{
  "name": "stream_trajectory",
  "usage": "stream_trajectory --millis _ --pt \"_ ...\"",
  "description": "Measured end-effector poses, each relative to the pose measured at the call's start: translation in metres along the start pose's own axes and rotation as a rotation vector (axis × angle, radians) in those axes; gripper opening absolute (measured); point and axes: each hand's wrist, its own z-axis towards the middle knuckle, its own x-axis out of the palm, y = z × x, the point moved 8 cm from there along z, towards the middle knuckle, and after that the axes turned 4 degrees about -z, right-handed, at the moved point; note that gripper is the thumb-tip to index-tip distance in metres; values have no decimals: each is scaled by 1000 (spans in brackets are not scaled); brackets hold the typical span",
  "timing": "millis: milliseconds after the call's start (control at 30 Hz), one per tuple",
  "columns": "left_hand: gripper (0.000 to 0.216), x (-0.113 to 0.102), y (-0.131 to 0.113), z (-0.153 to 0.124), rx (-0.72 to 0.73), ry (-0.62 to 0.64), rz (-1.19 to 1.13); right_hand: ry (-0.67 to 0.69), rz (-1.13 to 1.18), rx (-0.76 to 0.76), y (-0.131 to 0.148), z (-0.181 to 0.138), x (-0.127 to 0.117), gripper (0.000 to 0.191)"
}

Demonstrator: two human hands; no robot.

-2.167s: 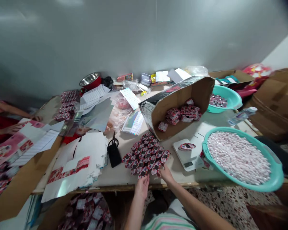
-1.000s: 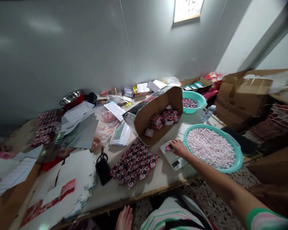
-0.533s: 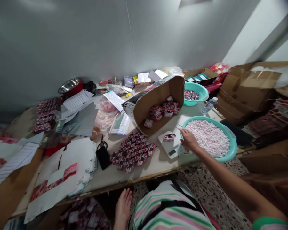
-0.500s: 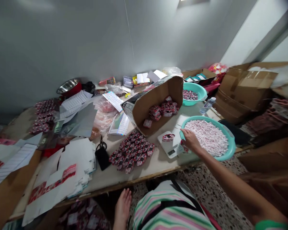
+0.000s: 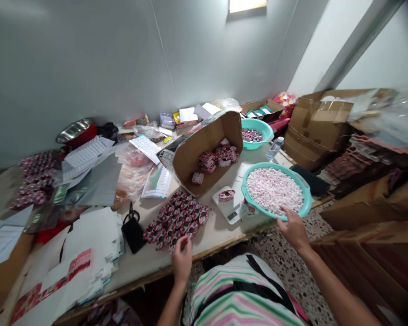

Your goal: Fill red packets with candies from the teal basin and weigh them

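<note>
My left hand (image 5: 182, 261) is at the table's front edge, beside a cluster of small red and white oval packs (image 5: 179, 217) with dark round centres. Its fingers are loosely bent and apart, with nothing visible in them. At the near rim of a turquoise basin (image 5: 308, 199) is my right hand (image 5: 294, 230), fingers apart and tips over the rim. Many small white and pinkish pellets (image 5: 275, 188) fill this basin. Between the hands, a white digital scale (image 5: 233, 216) carries one oval pack (image 5: 226, 195).
A cardboard box (image 5: 180, 165) lies on its side with several red and white packs inside. Behind it stand a second turquoise basin (image 5: 270, 131) and a bottle (image 5: 275, 147). White card sheets (image 5: 91, 231) and a black scissors-like item (image 5: 132, 233) lie left. Cartons (image 5: 313, 122) are stacked right.
My left hand has risen from below the table edge to the oval packs. My right hand has moved from the basin's left rim to its near rim. The view has turned rightward.
</note>
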Motion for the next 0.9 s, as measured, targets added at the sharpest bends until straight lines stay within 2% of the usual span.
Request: stream_trajectory --millis 133,233,333,433,533,633,700,800,900 --pt "21 93 -57 16 215 238 118 18 56 48 -23 7 3 43" --pt "31 163 -81 26 323 365 188 43 123 30 -33 24 6 43" --pt "48 223 -85 35 380 420 272 58 180 3 -43 41 6 43" --pt "56 266 -71 43 378 426 457 99 218 -16 -59 55 5 43" --pt "45 284 -54 51 322 390 569 133 233 -12 -81 65 3 43" --pt "34 280 -49 51 296 339 594 136 261 6 -101 78 1 44" --pt "31 273 -55 42 302 297 601 157 300 1 -105 89 1 43" --pt "29 270 -76 12 355 232 557 219 396 -53 -91 109 1 39" --pt "28 290 -103 -29 389 236 435 306 514 -179 -54 126 -4 44"
